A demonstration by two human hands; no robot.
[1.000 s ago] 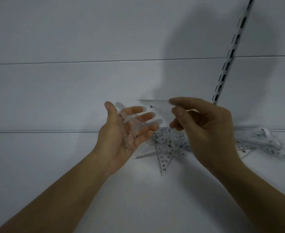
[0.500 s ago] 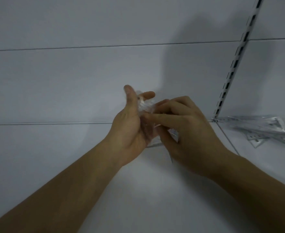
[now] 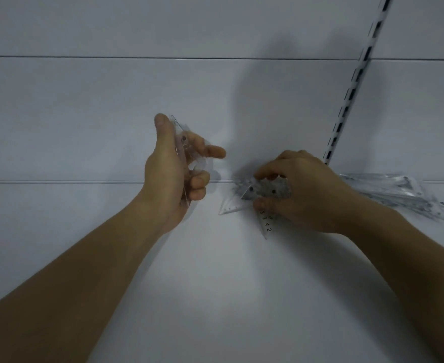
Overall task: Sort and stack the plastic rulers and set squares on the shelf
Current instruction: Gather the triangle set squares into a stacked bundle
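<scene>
My left hand [image 3: 175, 176] is raised above the white shelf [image 3: 215, 284] and holds a small stack of clear plastic set squares [image 3: 183, 142] upright between thumb and fingers. My right hand [image 3: 299, 189] is down on a loose pile of clear set squares [image 3: 264, 191] by the back wall, thumb and fingers pinching one piece of it. A pointed set square with printed numbers [image 3: 266, 225] sticks out toward me from under that hand. Another pile of clear rulers and set squares [image 3: 398, 195] lies to the right, behind my right wrist.
The white back wall [image 3: 111, 113] rises just behind the piles. A slotted metal upright [image 3: 351, 95] runs diagonally up the wall at the right. My two forearms reach in from the bottom corners.
My hands have come apart. The left keeps the set squares it gathered, and the right has moved right and down onto the pile on the shelf.
</scene>
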